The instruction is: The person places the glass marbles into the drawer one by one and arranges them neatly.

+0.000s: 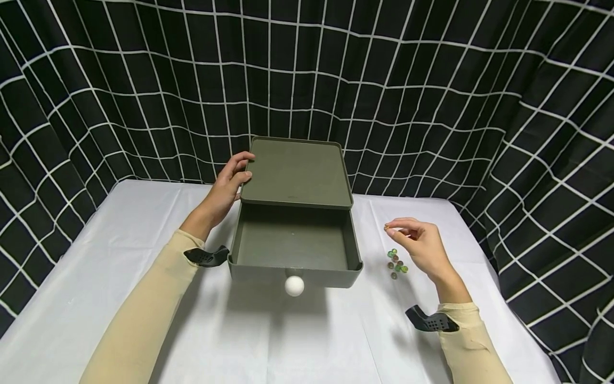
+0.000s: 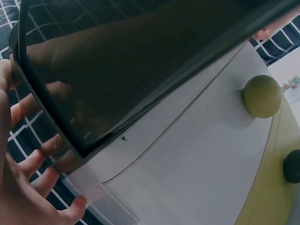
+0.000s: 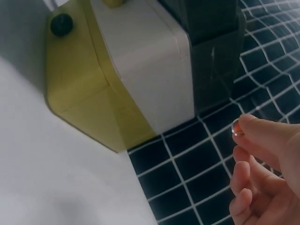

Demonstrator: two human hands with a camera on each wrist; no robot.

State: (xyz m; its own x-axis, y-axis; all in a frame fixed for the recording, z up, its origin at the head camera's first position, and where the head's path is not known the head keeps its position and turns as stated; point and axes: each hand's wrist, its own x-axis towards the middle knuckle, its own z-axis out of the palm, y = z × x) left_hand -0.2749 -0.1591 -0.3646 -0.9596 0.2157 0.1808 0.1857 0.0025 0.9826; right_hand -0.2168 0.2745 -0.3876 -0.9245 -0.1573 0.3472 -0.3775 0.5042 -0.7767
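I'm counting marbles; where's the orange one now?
In the head view, the orange marble is pinched by the right hand, right of the open drawer, near loose marbles.

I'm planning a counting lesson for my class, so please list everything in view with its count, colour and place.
Drawer unit: one, grey-green over white over yellow, mid-table.
Open drawer: one, grey-green, top tier.
Knobs: three, white, yellow-green and black from top down, one per tier.
Loose marbles: about eight, green and brown, on the tablecloth right of the unit.
Held marble: one, orange, in the right hand.
Tablecloth: one, white, under the unit.
Curtain: black with white grid, around the table; panel count unclear.
Wristbands: two, black, one per wrist.
Sleeves: two, cream, forearms.
Left hand: one, touching the unit's left edge.
Right hand: one, pinching the marble.
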